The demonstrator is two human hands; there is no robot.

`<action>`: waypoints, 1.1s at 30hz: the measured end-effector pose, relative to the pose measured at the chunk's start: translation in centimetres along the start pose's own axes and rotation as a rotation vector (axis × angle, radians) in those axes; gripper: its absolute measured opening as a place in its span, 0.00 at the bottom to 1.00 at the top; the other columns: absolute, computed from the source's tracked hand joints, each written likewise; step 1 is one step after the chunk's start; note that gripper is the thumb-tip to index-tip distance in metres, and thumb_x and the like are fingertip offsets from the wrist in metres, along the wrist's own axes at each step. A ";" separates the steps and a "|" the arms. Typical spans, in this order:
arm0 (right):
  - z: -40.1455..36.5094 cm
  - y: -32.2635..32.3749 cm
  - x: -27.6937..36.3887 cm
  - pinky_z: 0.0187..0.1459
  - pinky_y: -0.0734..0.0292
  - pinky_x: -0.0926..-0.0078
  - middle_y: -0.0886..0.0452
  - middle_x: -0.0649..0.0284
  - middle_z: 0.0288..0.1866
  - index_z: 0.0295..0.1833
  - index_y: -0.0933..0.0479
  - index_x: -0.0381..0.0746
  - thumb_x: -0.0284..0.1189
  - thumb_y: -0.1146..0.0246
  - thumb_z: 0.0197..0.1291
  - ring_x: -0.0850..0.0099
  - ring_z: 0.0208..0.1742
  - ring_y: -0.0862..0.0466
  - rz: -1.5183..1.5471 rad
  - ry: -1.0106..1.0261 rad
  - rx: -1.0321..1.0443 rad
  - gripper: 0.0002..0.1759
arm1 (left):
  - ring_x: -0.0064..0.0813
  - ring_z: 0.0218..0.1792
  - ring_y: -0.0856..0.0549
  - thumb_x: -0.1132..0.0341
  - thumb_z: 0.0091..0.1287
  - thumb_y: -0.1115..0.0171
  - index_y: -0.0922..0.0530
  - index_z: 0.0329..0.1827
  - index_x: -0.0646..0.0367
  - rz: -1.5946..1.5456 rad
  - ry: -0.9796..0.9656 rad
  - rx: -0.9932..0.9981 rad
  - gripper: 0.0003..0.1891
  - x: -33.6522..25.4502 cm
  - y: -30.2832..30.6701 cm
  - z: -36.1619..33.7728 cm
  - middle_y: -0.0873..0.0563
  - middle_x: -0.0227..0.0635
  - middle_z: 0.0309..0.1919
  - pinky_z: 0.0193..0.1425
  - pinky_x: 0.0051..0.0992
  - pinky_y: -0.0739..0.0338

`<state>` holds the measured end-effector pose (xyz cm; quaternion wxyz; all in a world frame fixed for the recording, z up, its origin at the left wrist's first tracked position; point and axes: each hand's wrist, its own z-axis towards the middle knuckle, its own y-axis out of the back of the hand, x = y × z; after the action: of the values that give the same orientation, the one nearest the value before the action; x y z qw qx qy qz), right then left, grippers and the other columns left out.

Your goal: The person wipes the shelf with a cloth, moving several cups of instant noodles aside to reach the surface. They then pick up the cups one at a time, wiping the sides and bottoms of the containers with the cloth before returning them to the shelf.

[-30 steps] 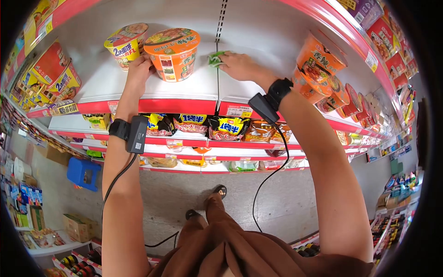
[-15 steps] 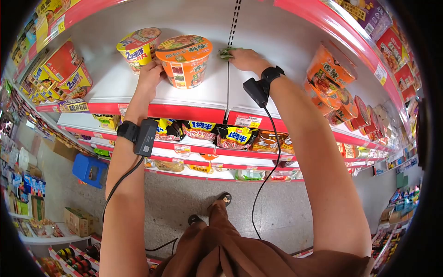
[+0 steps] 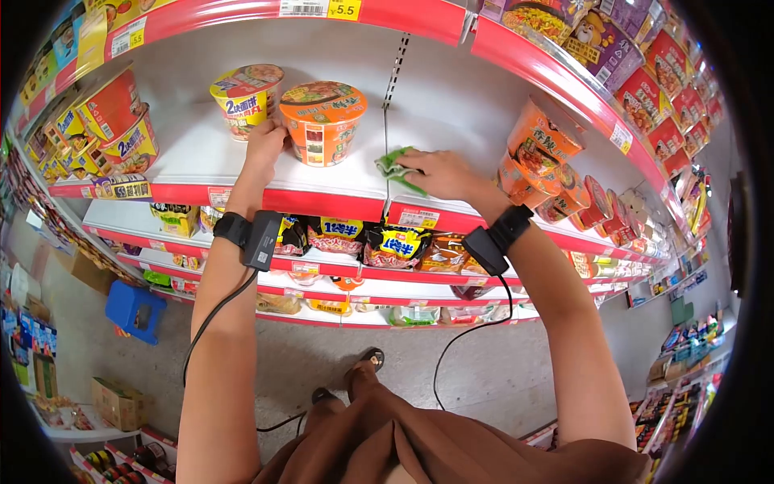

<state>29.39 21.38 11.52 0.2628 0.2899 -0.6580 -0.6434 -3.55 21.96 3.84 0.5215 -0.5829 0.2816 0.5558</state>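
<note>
My right hand [image 3: 442, 173] presses a green and white cloth [image 3: 395, 169] onto the white shelf [image 3: 322, 179], near its front edge at the seam. The fingers are closed over the cloth. My left hand [image 3: 264, 152] rests at the shelf front, its fingers curled beside two noodle cups. On its right, close against it, stands an orange noodle cup [image 3: 322, 129]. A yellow and red noodle cup [image 3: 247, 105] stands just behind the fingers. Whatever lies inside the left hand's grip is hidden.
Stacked orange noodle cups [image 3: 542, 149] stand on the right, stacked yellow and red cups [image 3: 129, 137] on the left. A red price rail [image 3: 322, 203] edges the shelf. Bagged noodles [image 3: 395, 244] fill the level below. A blue stool [image 3: 135, 310] is on the floor.
My right hand has drawn the cloth from the back of the shelf towards the front edge, and more of the cloth shows. My left hand stays beside the cups. The camera view has shifted.
</note>
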 end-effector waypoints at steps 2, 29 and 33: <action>-0.3 -0.7 0.2 0.57 0.25 0.58 0.28 0.57 0.67 0.68 0.31 0.49 0.42 0.45 0.66 0.51 0.55 0.20 -0.005 0.003 -0.009 0.25 | 0.27 0.33 0.19 0.74 0.66 0.47 0.23 0.38 0.65 -0.021 -0.019 0.005 0.05 0.3 0.1 0.2 0.19 0.35 0.32 0.41 0.27 0.22; 15.9 -2.1 -4.3 0.52 0.22 0.57 0.15 0.53 0.46 0.49 0.18 0.43 0.33 0.48 0.56 0.52 0.50 0.17 -0.032 -0.179 -0.172 0.19 | 0.26 0.43 0.17 0.74 0.70 0.50 0.23 0.50 0.66 0.088 0.035 0.018 0.11 -0.9 -0.1 -0.3 0.17 0.35 0.44 0.50 0.27 0.22; 13.0 -2.5 -3.9 0.52 0.23 0.55 0.18 0.52 0.49 0.54 0.22 0.43 0.33 0.50 0.60 0.53 0.51 0.18 -0.059 -0.058 -0.157 0.19 | 0.26 0.43 0.17 0.74 0.70 0.50 0.23 0.49 0.66 0.046 0.034 -0.005 0.10 -1.4 -0.7 -1.0 0.16 0.35 0.42 0.49 0.27 0.22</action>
<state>22.84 33.24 8.67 0.2464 0.2692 -0.6041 -0.7084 -2.85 20.90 5.17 0.5025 -0.5868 0.3022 0.5585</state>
